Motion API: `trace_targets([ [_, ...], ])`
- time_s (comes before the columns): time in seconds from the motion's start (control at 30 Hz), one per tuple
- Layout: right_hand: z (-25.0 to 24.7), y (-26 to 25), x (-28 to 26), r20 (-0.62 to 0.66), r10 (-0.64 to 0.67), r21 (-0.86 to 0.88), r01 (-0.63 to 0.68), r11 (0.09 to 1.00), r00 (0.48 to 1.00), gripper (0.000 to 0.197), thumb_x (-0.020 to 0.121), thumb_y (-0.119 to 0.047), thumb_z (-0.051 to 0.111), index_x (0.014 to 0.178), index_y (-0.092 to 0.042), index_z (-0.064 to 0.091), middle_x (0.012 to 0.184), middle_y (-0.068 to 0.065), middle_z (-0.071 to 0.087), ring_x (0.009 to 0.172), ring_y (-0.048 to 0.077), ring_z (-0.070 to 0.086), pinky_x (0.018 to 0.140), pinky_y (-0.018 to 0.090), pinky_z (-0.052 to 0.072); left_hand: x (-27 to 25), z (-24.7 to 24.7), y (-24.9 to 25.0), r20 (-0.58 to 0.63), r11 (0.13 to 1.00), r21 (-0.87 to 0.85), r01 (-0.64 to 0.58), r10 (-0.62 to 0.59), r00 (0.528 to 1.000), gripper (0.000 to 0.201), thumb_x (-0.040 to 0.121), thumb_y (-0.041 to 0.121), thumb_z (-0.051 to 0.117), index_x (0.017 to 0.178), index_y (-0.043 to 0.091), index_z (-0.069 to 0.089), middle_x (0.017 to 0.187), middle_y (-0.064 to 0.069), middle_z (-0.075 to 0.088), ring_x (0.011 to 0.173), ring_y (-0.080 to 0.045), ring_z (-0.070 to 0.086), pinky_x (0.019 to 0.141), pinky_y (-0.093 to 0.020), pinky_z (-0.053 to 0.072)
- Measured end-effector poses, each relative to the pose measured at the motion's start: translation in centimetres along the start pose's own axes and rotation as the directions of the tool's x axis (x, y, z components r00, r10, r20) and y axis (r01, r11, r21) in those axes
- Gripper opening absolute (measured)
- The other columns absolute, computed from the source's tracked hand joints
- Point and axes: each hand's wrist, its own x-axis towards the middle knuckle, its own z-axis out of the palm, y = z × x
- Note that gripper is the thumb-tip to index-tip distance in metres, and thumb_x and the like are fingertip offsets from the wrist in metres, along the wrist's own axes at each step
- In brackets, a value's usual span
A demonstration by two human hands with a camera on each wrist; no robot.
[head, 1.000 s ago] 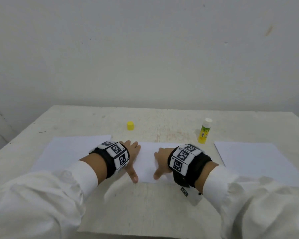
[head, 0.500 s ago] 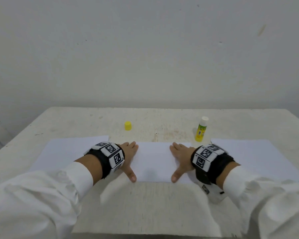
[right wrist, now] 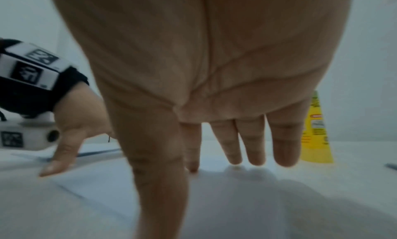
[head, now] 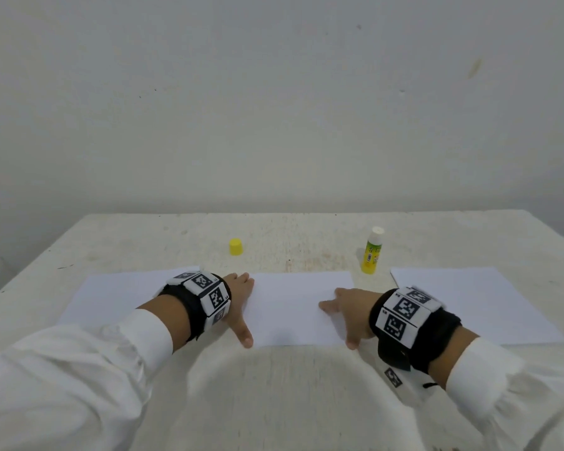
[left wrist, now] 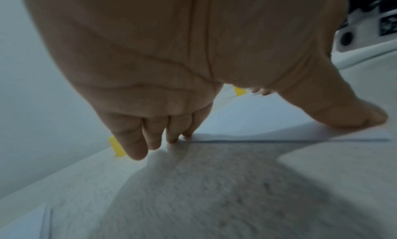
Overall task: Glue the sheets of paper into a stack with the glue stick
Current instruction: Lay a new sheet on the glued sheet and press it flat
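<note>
Three white sheets lie in a row on the table: a left sheet (head: 111, 297), a middle sheet (head: 293, 310) and a right sheet (head: 476, 304). My left hand (head: 245, 307) lies flat on the middle sheet's left edge, thumb (left wrist: 352, 117) pressing the paper. My right hand (head: 339, 320) lies flat on the same sheet's right part, fingers (right wrist: 253, 149) straight. Behind the gap between the middle and right sheets the yellow glue stick (head: 372, 252) stands upright and uncapped. Its yellow cap (head: 235, 246) sits apart, behind my left hand.
The pale table (head: 290, 402) ends at a plain wall (head: 274, 125) close behind. Bare tabletop lies between me and the sheets. The right sheet reaches near the table's right edge.
My right hand has slid rightward over the middle sheet, from its centre to its right part. The left hand has stayed at the left edge.
</note>
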Motion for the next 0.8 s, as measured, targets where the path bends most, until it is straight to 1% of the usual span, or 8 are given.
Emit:
trace_targets([
  [0.1,-0.3,-1.0,0.9,-0.003,0.026,0.046,-0.026,0.999,1.000,0.050,0.092,-0.024,0.054,0.137,-0.014,0.035,0.132,0.013,0.043,0.116,0.029,0.050,0.088,0.033,0.044,0.9,-0.4,-0.6,-0.021,0.999,-0.011,0.034,-0.034,0.999,0.109,0.065,0.063,0.075,0.142,0.006,0.022,0.142,-0.007,0.031,0.129,-0.025,0.033,0.106,-0.039,0.033],
  [0.2,-0.5,-1.6,1.9,-0.029,0.080,0.139,-0.075,0.987,0.996,0.065,0.089,-0.055,0.051,0.139,-0.018,0.032,0.133,0.014,0.040,0.118,0.031,0.047,0.094,0.039,0.041,2.1,-0.5,-1.3,-0.063,0.996,-0.030,0.079,-0.081,0.995,0.094,0.069,0.063,0.070,0.136,0.008,0.032,0.137,-0.008,0.036,0.124,-0.025,0.036,0.103,-0.041,0.038],
  [0.27,-0.7,-2.0,2.9,-0.030,0.127,0.174,-0.120,0.977,0.991,0.075,0.085,-0.067,0.047,0.141,-0.022,0.028,0.137,0.016,0.036,0.123,0.035,0.042,0.099,0.045,0.038,2.7,-0.7,-1.8,-0.093,0.993,-0.038,0.116,-0.119,0.989,0.094,0.075,0.062,0.063,0.142,0.008,0.026,0.150,-0.013,0.021,0.135,-0.029,0.025,0.108,-0.044,0.033],
  [0.33,-1.0,-2.2,4.0,-0.032,0.168,0.188,-0.159,0.969,0.985,0.078,0.084,-0.070,0.044,0.143,-0.025,0.024,0.139,0.019,0.032,0.126,0.038,0.037,0.102,0.048,0.034,3.3,-1.1,-2.2,-0.141,0.985,-0.076,0.152,-0.162,0.977,0.095,0.081,0.060,0.056,0.149,0.009,0.014,0.159,-0.012,-0.003,0.145,-0.029,0.005,0.114,-0.045,0.024],
  [0.4,-1.4,-2.3,5.0,-0.033,0.192,0.200,-0.182,0.963,0.981,0.079,0.083,-0.072,0.043,0.144,-0.027,0.021,0.140,0.020,0.030,0.127,0.040,0.034,0.104,0.050,0.033,3.7,-1.5,-2.4,-0.197,0.978,-0.113,0.173,-0.193,0.961,0.093,0.085,0.057,0.051,0.152,0.010,0.005,0.159,-0.008,-0.013,0.147,-0.026,-0.006,0.114,-0.043,0.021],
  [0.53,-2.5,-2.2,6.8,-0.033,0.220,0.229,-0.206,0.951,0.975,0.084,0.082,-0.074,0.041,0.147,-0.029,0.016,0.145,0.021,0.024,0.132,0.041,0.029,0.108,0.051,0.028,5.3,-1.7,-3.1,-0.197,0.955,-0.160,0.251,-0.280,0.940,0.082,0.091,0.055,0.040,0.150,0.005,0.012,0.160,-0.005,-0.006,0.146,-0.025,0.002,0.112,-0.044,0.025],
  [0.67,-3.9,-1.9,8.8,-0.047,0.210,0.252,-0.192,0.949,0.977,0.089,0.079,-0.078,0.039,0.150,-0.031,0.010,0.151,0.020,0.017,0.137,0.040,0.022,0.111,0.053,0.024,6.2,-1.8,-4.6,-0.136,0.932,-0.193,0.308,-0.336,0.932,0.080,0.094,0.054,0.033,0.151,0.004,0.008,0.160,-0.005,-0.009,0.147,-0.025,-0.005,0.115,-0.043,0.018],
  [0.8,-5.0,-1.4,10.6,-0.068,0.187,0.256,-0.164,0.953,0.980,0.094,0.074,-0.082,0.041,0.149,-0.035,0.011,0.150,0.017,0.019,0.136,0.039,0.026,0.108,0.054,0.028,6.2,-2.0,-5.7,-0.113,0.926,-0.193,0.325,-0.350,0.930,0.078,0.095,0.053,0.032,0.151,0.004,0.008,0.160,-0.004,-0.011,0.147,-0.024,-0.007,0.114,-0.043,0.018],
])
